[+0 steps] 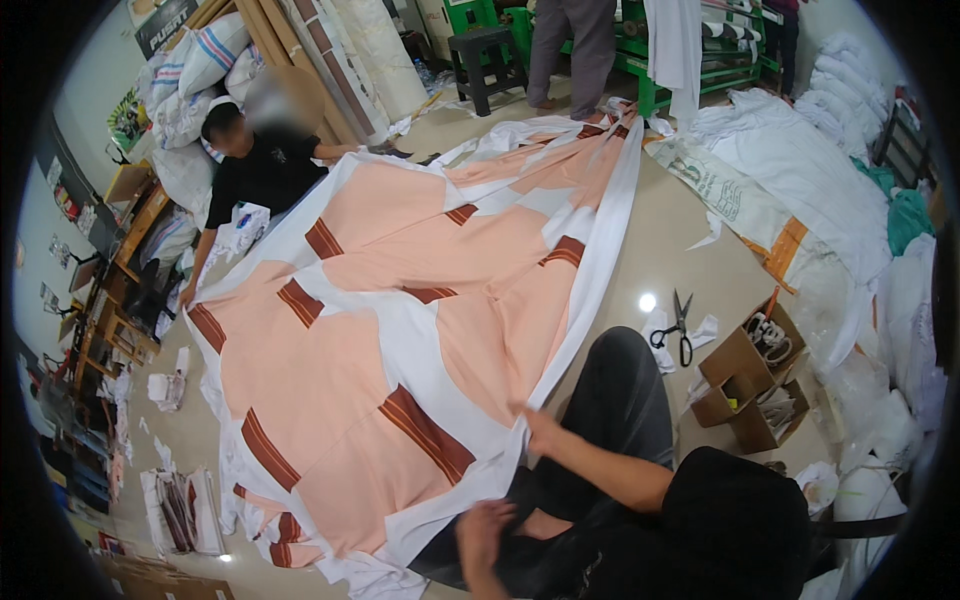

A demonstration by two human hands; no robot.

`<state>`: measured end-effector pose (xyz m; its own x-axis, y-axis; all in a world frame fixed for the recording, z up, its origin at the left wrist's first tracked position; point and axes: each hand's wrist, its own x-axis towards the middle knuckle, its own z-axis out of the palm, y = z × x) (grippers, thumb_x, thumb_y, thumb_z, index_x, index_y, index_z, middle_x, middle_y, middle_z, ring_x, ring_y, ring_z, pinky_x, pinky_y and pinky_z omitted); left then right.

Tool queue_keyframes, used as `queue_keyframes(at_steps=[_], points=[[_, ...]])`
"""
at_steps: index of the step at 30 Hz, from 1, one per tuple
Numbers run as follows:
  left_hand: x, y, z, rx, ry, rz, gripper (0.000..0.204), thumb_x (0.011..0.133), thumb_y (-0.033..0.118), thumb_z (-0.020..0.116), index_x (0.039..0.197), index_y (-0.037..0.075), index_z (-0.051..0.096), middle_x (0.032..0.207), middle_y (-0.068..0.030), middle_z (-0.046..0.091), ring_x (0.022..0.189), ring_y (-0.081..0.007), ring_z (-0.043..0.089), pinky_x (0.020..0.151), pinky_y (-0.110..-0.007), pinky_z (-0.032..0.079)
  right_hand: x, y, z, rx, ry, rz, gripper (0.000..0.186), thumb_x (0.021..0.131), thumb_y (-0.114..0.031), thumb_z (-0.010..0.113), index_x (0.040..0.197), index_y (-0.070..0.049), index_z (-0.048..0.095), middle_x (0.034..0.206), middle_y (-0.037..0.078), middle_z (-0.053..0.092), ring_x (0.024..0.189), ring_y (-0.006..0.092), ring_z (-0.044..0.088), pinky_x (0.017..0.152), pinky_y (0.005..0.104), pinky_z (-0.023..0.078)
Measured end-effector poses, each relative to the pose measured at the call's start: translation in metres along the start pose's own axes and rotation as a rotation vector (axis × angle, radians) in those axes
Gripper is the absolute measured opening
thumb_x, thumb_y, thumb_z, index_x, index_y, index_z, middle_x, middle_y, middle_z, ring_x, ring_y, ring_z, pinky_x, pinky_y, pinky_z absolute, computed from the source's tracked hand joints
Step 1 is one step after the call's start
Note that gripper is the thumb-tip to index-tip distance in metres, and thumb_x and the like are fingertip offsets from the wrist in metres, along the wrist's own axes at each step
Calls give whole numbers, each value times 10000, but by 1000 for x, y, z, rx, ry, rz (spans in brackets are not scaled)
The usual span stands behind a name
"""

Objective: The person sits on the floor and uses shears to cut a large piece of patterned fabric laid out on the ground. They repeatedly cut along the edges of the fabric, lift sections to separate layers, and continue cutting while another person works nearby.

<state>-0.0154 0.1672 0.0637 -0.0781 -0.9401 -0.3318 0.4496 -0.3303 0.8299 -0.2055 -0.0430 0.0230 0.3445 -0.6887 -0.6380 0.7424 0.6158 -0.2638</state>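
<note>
A large peach and white cloth (350,340) with brown-red striped patches is spread over the floor in front of me. At its near right edge, my right hand (541,432) has its fingers closed on the white border. My left hand (484,532) is raised over my lap beside the near edge of the cloth. Its fingers look curled but are smeared, and I cannot tell whether they hold anything. Across from me a co-worker (265,165) in a black shirt reaches with both hands to the far left edge of the cloth.
Black scissors (681,328) lie by white scraps to the right of my knee. Cardboard boxes (752,366) with tools stand farther right. White cloth piles (800,180) line the right side. A stool (487,70), a standing person's legs (572,55) and a green machine (640,45) are at the back.
</note>
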Motion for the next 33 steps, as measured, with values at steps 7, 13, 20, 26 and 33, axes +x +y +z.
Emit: queue_keyframes(at_steps=[7, 13, 20, 26, 33], points=[[113, -17, 52, -852, -14, 73, 750, 962, 616, 525, 1344, -28, 480, 1324, -195, 587, 1217, -325, 577, 1047, -513, 468, -27, 0, -2, -45, -144, 86, 399, 899, -28, 665, 1282, 12, 560, 1174, 128, 663, 1059, 251, 657, 922, 375, 547], [163, 23, -210, -419, 881, 538, 316, 956, 301, 555, 1061, 9, 619, 1089, -180, 654, 1073, -321, 622, 936, -579, 516, 45, -95, 52, 165, -108, -149, 248, 903, -160, 681, 1130, -75, 631, 1091, 106, 676, 1038, 267, 657, 906, 379, 546], [-23, 154, -324, -143, 1054, 1067, 506, 827, 216, 706, 1232, -59, 579, 1260, -198, 608, 1136, -309, 617, 924, -492, 535, 81, -269, 107, -60, -32, -455, 363, 897, -233, 726, 1194, -68, 598, 1208, 142, 631, 1148, 298, 616, 1012, 460, 528], [-189, 100, -239, -434, 1332, 808, 463, 902, 251, 622, 1237, -65, 575, 1258, -212, 601, 1174, -342, 579, 999, -464, 489, 58, -381, -33, -376, -98, -533, 440, 967, -247, 621, 1292, 40, 546, 1184, 193, 669, 1050, 293, 681, 972, 420, 561], [-246, -25, -212, 289, 2212, 282, 459, 842, 137, 613, 1219, -107, 515, 1150, -263, 598, 1067, -377, 609, 923, -461, 512, 57, -397, -192, -330, 327, -530, 477, 900, -214, 653, 1284, 44, 535, 1205, 212, 649, 1041, 359, 671, 916, 486, 566]])
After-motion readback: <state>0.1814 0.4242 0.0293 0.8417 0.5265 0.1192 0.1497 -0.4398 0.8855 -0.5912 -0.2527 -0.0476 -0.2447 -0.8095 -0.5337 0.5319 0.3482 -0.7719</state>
